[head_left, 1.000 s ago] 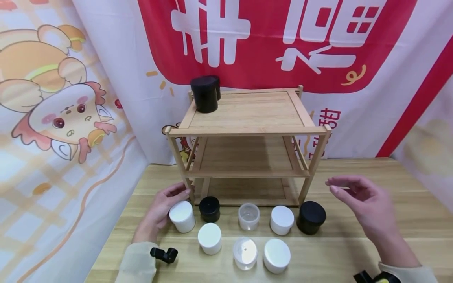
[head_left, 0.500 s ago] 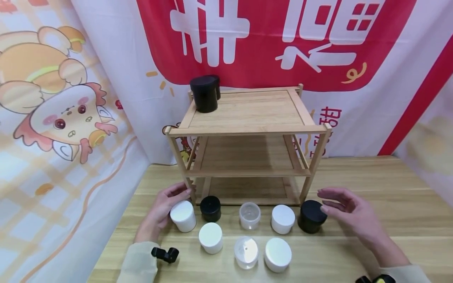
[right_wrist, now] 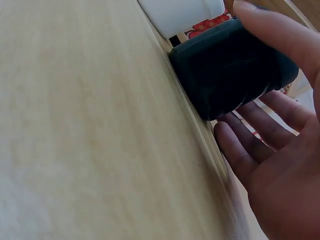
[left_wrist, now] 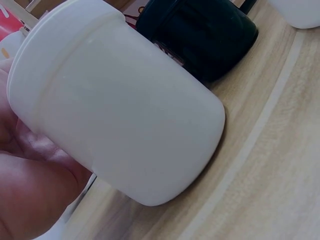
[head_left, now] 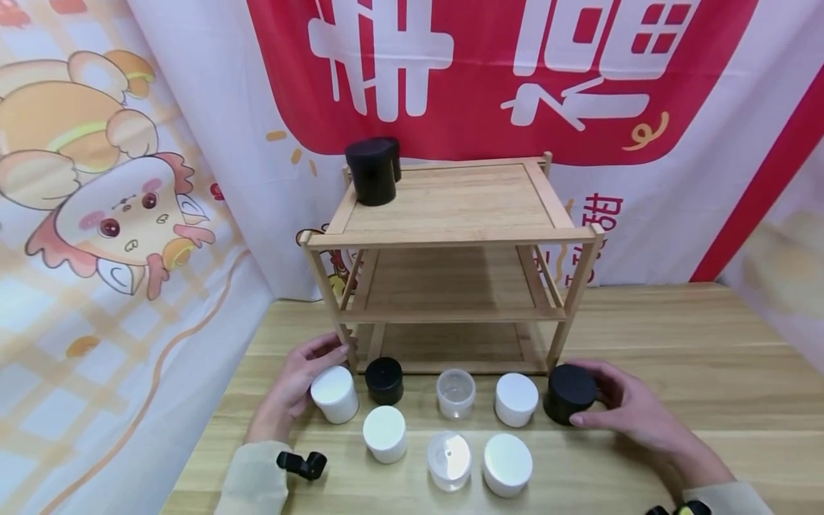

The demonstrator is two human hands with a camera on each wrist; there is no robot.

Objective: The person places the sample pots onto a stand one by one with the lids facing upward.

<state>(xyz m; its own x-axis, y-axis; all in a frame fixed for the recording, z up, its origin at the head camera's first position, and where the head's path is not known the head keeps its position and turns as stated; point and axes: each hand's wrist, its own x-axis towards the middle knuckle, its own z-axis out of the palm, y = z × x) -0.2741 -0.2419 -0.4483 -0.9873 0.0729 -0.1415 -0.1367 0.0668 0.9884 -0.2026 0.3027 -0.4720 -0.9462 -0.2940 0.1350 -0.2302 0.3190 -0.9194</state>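
Note:
My right hand (head_left: pixel 634 411) is around a black lidded jar (head_left: pixel 569 393) at the right end of the back row. The right wrist view has the thumb (right_wrist: pixel 280 30) over one side of this black jar (right_wrist: pixel 235 70) and the fingers (right_wrist: pixel 265 125) against the other; it stands on the table. At the left, my left hand (head_left: pixel 305 372) holds the front left leg of a wooden three-tier shelf (head_left: pixel 444 237), its fingertips reaching past the post. Right beside that hand stands a white lidded jar (head_left: pixel 335 395), which fills much of the left wrist view (left_wrist: pixel 120 105).
Between the hands stand a small black jar (head_left: pixel 384 380), white jars (head_left: pixel 385 433) (head_left: pixel 516 399) (head_left: pixel 507 465) and clear jars (head_left: pixel 455 393) (head_left: pixel 449 461). Two black jars, the nearer one (head_left: pixel 371 172) overlapping the other, sit on the shelf top's left. Printed cloth (head_left: pixel 232 143) hangs behind.
My right hand has come in from the right and down, and its thumb and fingers have closed around the black jar. The left hand stays at the shelf leg.

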